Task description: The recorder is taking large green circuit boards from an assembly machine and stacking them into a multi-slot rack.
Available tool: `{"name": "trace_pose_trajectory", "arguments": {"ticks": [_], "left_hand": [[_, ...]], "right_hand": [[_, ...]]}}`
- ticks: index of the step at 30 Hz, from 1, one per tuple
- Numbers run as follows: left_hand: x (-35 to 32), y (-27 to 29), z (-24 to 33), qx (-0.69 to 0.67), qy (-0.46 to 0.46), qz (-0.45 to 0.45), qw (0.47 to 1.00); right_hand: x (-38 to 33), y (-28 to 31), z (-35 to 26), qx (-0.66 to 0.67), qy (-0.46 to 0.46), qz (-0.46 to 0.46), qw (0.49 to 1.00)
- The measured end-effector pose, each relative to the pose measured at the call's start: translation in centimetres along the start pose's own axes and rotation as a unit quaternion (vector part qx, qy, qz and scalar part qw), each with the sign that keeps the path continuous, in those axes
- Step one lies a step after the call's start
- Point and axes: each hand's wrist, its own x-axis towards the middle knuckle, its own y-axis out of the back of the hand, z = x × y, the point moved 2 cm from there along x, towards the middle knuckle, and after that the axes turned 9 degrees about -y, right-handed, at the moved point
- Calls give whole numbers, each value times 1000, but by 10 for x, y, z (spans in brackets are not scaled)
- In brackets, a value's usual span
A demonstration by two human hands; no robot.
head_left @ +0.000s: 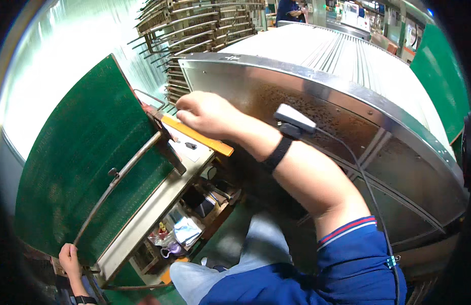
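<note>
A large green board [88, 152] stands tilted on the left. Across its face runs a thin, slightly bent metal rod [106, 194] with a small knob partway along. At the rod's lower end, near the board's bottom corner, my left hand [69, 260] is closed around it. My right hand [202, 114] is curled closed just above an orange-yellow bar [200, 137], close to the board's upper right side. What its fingers hold, if anything, is hidden. A dark metal bracket [169, 150] sits by the rod's upper end.
To the right stands a big metal-sided machine [327, 107] with a white ribbed top. Stacked metal racks [200, 30] rise behind. Below the board, a shelf holds plastic bags [186, 231] and purple-handled scissors [170, 250]. Another person [291, 11] is far off.
</note>
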Motion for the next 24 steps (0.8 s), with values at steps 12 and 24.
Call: {"name": "trace_pose_trajectory", "arguments": {"ticks": [12,24], "left_hand": [[21,-5,23,-91,68,-88,990],[129,-89,198,47,-95,-73,992]], "right_hand": [[-28,-138,88,-207,103,-114,966],[-32,-139,106,-157,99,-72,980]]}}
